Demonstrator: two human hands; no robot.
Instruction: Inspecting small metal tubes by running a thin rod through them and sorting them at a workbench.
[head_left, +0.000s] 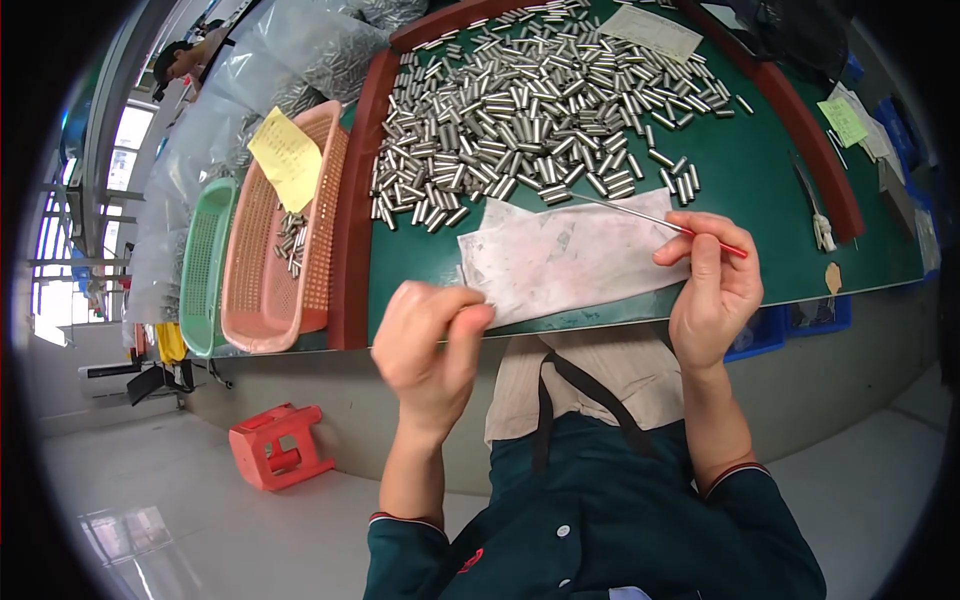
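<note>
My right hand (712, 290) pinches a thin metal rod with a red handle (655, 220); the rod points left over a crumpled white cloth (570, 255) on the green mat (760, 190). My left hand (430, 345) is curled at the cloth's near left corner, fingers closed, and whether it holds a small piece is hidden. A large heap of small shiny metal cylinders (540, 110) lies on the mat beyond the cloth.
A pink basket (275, 300) with a few cylinders and a yellow note (288, 158) sits left of the mat, beside a green basket (205, 270). Clear plastic bags lie behind. A red stool (280, 445) stands on the floor. Paper notes lie at the far right.
</note>
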